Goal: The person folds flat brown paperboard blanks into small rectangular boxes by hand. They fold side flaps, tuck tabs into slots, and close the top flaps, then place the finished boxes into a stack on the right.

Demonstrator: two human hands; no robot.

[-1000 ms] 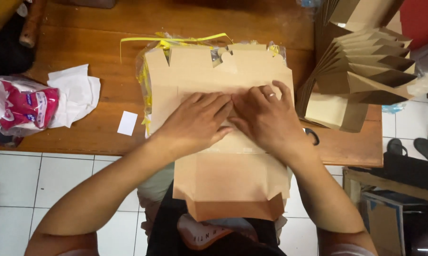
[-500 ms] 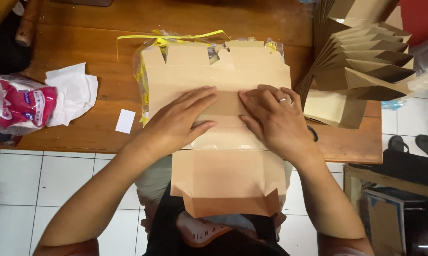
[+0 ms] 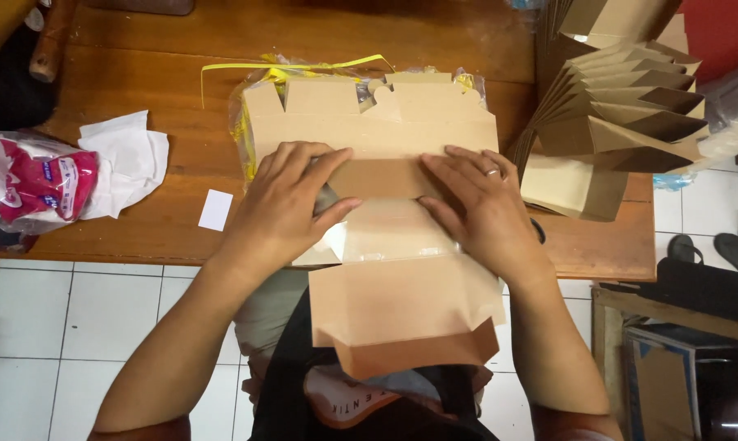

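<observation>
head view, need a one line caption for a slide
Both hands, left hand and right hand, press flat on a brown cardboard box blank over a wooden table.

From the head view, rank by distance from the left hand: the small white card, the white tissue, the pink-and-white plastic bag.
Measured from the left hand, all on its left:
1. Small white card, just beside the hand on the wooden table.
2. White tissue, farther left.
3. Pink-and-white plastic bag, at the table's left edge.

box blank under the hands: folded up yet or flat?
Mostly flat. The cardboard blank lies spread over the table edge; left hand and right hand press a centre crease.
</observation>
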